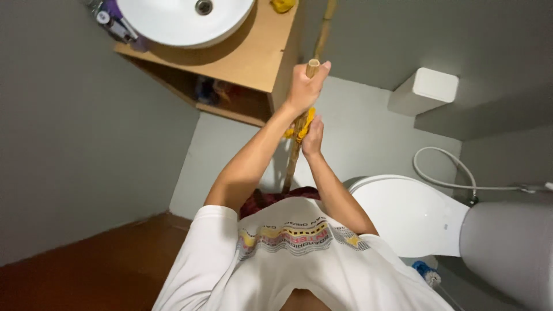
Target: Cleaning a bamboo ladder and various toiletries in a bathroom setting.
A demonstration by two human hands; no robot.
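A bamboo pole (292, 164) stands upright in front of me, its lower end hidden behind my shirt. My left hand (305, 86) is closed around its top end. My right hand (313, 137) grips the pole lower down, where a yellow strip of cloth (305, 124) is wrapped on it. A second bamboo pole (324, 31) rises just behind the first, near the grey wall.
A white basin (173, 26) sits on a wooden counter (253, 55) with a shelf below, at top left. A white bin (426, 89) stands by the far wall. At right are a toilet with closed lid (409, 213), a white spray hose (443, 181) and a blue brush (426, 273).
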